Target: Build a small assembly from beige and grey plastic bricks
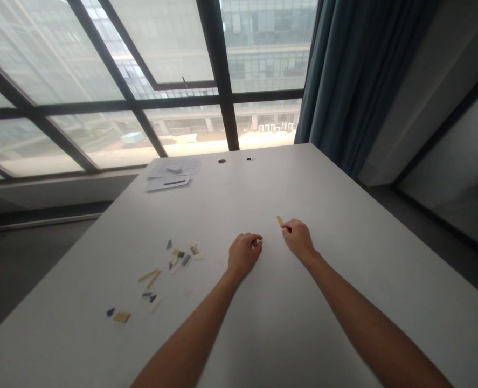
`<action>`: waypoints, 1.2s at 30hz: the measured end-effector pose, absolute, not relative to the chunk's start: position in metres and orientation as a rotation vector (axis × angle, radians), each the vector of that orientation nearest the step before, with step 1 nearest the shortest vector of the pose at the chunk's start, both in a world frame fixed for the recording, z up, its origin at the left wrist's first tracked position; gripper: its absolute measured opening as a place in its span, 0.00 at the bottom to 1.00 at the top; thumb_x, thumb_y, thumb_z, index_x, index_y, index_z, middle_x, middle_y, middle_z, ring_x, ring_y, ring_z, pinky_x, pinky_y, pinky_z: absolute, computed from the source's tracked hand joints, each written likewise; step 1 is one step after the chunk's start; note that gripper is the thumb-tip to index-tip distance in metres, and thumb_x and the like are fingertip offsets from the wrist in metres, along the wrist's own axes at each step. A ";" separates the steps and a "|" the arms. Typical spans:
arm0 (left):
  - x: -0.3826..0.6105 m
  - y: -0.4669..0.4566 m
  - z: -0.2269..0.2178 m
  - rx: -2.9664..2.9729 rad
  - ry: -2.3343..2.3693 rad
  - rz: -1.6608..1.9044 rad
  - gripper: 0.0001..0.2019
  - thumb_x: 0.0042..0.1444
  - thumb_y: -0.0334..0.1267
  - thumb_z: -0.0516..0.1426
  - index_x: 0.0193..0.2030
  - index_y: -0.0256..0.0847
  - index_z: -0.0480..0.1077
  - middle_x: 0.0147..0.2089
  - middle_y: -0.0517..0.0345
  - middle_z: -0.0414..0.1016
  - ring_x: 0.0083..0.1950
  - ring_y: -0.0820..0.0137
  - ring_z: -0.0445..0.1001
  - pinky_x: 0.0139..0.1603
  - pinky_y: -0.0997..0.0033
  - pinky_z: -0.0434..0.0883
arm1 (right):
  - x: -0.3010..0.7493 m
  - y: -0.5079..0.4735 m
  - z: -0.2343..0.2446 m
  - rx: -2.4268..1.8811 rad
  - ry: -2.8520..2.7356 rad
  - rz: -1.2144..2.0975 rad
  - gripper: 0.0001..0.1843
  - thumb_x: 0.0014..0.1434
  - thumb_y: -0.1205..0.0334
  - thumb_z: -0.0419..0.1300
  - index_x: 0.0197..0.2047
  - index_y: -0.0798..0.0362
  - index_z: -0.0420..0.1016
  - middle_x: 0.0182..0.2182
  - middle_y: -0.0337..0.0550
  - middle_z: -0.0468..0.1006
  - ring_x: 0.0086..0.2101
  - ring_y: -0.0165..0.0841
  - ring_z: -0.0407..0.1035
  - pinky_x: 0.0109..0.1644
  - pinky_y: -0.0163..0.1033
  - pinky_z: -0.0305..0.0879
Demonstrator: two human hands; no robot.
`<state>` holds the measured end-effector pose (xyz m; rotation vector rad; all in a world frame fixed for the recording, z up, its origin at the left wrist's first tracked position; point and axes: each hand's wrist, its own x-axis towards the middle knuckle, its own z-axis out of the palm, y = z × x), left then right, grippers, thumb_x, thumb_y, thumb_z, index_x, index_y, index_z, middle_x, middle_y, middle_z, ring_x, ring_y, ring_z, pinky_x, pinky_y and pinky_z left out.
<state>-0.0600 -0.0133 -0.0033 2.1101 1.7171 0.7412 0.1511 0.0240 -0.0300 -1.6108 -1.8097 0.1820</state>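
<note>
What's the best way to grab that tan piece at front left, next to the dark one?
Probably by its near and far edges, with the left hand coming from above and the right: the tan piece lies low and flat, and the dark piece sits close by its left end.

Your right hand [298, 237] hides the near end of the tan strip [279, 220], you can't tell whether your left hand [243, 253] pinches anything, the bottom edge cuts off your left forearm [206, 315] and right forearm [355, 310], and the papers [154, 184] are too blurred to read.
</note>
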 end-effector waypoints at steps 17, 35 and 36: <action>-0.060 -0.015 0.001 2.093 1.743 0.689 0.11 0.60 0.38 0.57 0.45 0.47 0.80 0.38 0.59 0.80 0.44 0.66 0.73 0.48 0.69 0.69 | 0.151 0.025 -0.029 -1.649 -1.817 0.186 0.15 0.58 0.70 0.56 0.38 0.53 0.85 0.33 0.44 0.80 0.36 0.34 0.71 0.47 0.37 0.64; -0.060 -0.013 -0.001 2.110 1.728 0.704 0.11 0.60 0.37 0.57 0.45 0.47 0.80 0.37 0.59 0.79 0.43 0.67 0.73 0.47 0.69 0.68 | 0.151 0.025 -0.030 -1.627 -1.807 0.188 0.14 0.58 0.70 0.56 0.38 0.54 0.85 0.33 0.45 0.80 0.36 0.33 0.72 0.47 0.36 0.63; -0.060 -0.014 -0.001 2.107 1.728 0.702 0.11 0.60 0.37 0.57 0.45 0.47 0.80 0.37 0.59 0.79 0.43 0.67 0.73 0.47 0.69 0.68 | 0.151 0.025 -0.030 -1.621 -1.803 0.190 0.14 0.58 0.70 0.56 0.38 0.54 0.85 0.34 0.45 0.80 0.36 0.33 0.72 0.47 0.36 0.63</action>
